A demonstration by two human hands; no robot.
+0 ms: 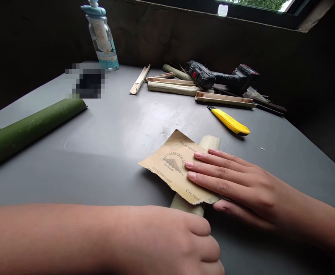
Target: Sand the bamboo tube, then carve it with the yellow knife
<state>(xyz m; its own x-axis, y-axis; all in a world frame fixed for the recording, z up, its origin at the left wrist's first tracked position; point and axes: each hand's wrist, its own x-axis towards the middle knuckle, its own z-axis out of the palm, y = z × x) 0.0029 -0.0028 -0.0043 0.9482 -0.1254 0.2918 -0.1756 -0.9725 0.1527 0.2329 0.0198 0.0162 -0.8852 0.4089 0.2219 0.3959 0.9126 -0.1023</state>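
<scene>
My right hand (pixel 230 183) lies with its fingers flat on a sheet of tan waterproof sandpaper (pixel 171 166), pressing it over a pale bamboo piece (pixel 210 143). Both ends of the bamboo stick out from under the sheet. The near end (pixel 186 205) meets my left hand (pixel 179 244), whose curled fingers seem to grip the bamboo, though the hand hides part of it.
On the grey table (pixel 110 133) lie a split green bamboo tube (pixel 32 131) at left and a yellow utility knife (pixel 229 121). Farther back are bamboo strips (pixel 170 88), a cordless drill (pixel 221 78) and a plastic bottle (pixel 101 38). A dark wall borders the table.
</scene>
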